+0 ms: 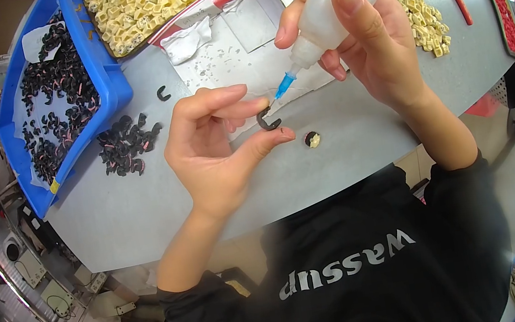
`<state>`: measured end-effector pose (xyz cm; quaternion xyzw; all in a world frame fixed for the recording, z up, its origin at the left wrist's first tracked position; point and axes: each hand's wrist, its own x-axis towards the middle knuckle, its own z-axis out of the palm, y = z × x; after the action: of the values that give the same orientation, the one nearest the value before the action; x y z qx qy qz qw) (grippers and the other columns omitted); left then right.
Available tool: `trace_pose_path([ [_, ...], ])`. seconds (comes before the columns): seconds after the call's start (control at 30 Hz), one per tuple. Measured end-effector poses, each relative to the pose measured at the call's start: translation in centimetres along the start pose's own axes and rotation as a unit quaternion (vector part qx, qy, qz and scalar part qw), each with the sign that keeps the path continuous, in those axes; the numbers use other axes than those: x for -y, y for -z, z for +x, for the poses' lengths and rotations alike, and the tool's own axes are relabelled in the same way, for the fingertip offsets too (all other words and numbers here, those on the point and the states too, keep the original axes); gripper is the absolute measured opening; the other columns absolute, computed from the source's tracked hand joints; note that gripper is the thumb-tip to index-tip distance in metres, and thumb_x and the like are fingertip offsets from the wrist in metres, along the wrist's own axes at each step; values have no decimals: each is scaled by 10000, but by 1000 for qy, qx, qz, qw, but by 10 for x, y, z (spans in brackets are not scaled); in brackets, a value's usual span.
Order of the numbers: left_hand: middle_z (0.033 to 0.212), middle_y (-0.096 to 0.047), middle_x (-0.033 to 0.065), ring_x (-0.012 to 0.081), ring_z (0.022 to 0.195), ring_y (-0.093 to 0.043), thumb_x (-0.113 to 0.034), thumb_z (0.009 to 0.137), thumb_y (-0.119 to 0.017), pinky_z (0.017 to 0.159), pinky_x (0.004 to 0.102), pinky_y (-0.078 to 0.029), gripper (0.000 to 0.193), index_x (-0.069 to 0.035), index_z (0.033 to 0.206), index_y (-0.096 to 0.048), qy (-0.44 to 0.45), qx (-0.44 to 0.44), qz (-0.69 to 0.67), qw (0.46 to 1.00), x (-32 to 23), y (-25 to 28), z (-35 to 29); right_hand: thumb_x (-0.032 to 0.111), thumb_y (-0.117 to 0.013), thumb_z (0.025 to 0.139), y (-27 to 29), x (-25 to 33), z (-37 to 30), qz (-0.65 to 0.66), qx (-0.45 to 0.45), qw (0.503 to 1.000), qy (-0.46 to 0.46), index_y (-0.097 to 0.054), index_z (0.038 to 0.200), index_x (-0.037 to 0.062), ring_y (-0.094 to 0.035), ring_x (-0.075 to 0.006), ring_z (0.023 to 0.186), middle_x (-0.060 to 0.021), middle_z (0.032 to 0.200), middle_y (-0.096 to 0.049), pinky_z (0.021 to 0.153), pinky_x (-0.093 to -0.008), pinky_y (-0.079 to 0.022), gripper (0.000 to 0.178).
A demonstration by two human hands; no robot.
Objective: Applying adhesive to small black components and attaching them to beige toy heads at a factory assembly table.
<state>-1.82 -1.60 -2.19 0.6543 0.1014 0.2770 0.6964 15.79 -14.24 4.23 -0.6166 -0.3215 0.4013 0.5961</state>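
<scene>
Between the thumb and fingertips of my left hand (pixel 213 151) is a small black C-shaped piece (pixel 263 120), its gap facing right. My right hand (pixel 383 42) grips a translucent squeeze bottle (pixel 330 13), tilted downward. The bottle's blue needle tip (pixel 285 84) points at the upper end of the C-shaped piece; whether it touches cannot be made out. On the table just right of my left thumb lies a small cream and black piece (pixel 313 139). Another black C-shaped piece (pixel 163 94) rests beyond my left hand.
At the left, a blue bin (pixel 117 89) holds many black pieces, with a loose black pile (pixel 128 143) beside it. A tray of cream pieces (pixel 147 4) stands at the back. Rightward lie a cream pile (pixel 426 22), a red marker-like stick (pixel 459 3) and a tray of red pieces (pixel 506 17).
</scene>
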Motion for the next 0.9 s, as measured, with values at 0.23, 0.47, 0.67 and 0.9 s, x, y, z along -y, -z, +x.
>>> trace_pose_path([
  [0.23,839,-619,67,115,825,-581,52,593,-778,698,232,-418,506,-12,1016,-507,-6,-3,8,1000,0,1,0,322,-458,912,-2,1,-2,14,-33,999,-1,-424,964,-5,-490,-97,520,-211,856,-611,480,-214,-420,332],
  [0.47,840,-619,66,114,827,-585,54,596,-776,700,232,-415,509,-11,1020,-503,4,-10,1,1000,0,1,0,332,-458,912,-6,-3,-1,40,-45,998,9,-436,957,-9,-484,-95,516,-204,855,-612,480,-216,-420,345],
  [0.67,881,-617,75,104,823,-568,66,602,-765,701,220,-414,502,-6,1023,-501,-12,-18,-1,1000,1,4,2,344,-448,916,0,-10,1,62,-38,997,27,-440,943,-6,-482,-92,541,-219,874,-611,503,-212,-420,351],
  [0.9,942,-596,90,108,844,-531,73,651,-727,741,225,-409,461,-7,1038,-490,-25,-160,17,987,-2,12,14,42,-554,837,-8,-34,1,72,-87,971,211,-409,1053,2,-572,-149,770,-200,1135,-490,708,-271,-491,263],
])
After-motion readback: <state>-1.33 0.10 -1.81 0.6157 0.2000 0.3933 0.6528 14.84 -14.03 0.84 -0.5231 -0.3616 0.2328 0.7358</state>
